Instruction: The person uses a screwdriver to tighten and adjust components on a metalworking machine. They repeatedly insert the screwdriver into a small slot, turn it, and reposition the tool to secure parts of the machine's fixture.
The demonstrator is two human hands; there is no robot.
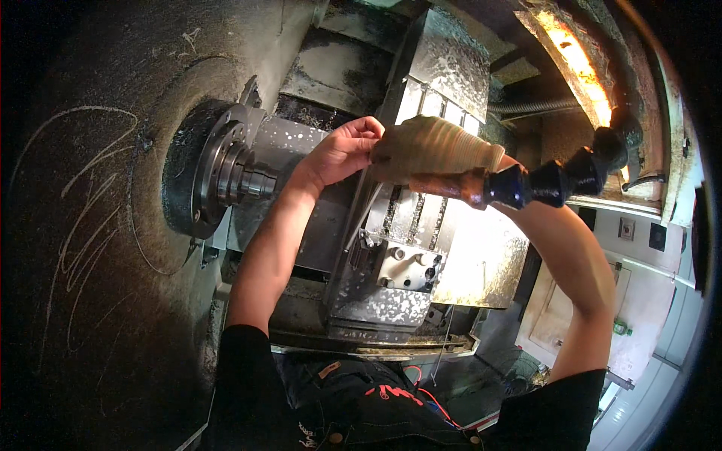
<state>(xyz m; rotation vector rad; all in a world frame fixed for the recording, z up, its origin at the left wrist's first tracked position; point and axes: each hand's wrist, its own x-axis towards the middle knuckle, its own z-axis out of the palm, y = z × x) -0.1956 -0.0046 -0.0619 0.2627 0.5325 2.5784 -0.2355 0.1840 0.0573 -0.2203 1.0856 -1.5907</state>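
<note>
A tan, ribbed work glove (440, 146) sits at the centre of the action, stretched over the right hand (421, 154), its cuff flaring toward the wrist just above a segmented coolant hose (541, 184). The left hand (342, 150) is right against the glove's fingertip end, on its left side, bare fingers (361, 131) curled and pinched onto the fabric edge, so that hand is closed on the glove. The right hand inside the glove looks flat and extended leftward, but whether its fingers are spread or together under the knit cannot be told. Both forearms rise from the lower edge: the left one climbs steeply from a dark sleeve, wrist bent toward the glove; the right one arcs up and over from the lower right, elbow high, partly crossed by the hose's copper-coloured tip and black ball joints. Beyond the left hand, further left, a steel spindle chuck (237, 177) juts from a round dark housing. Below both hands stands a chip-flecked metal tool block (410, 267) with bolt heads showing. Above and to the right of the gloved hand an orange work lamp (579, 64) glares, washing out detail around it. The glove's palm side is turned away, and the dark apron at the bottom edge is cut off by the frame.
</note>
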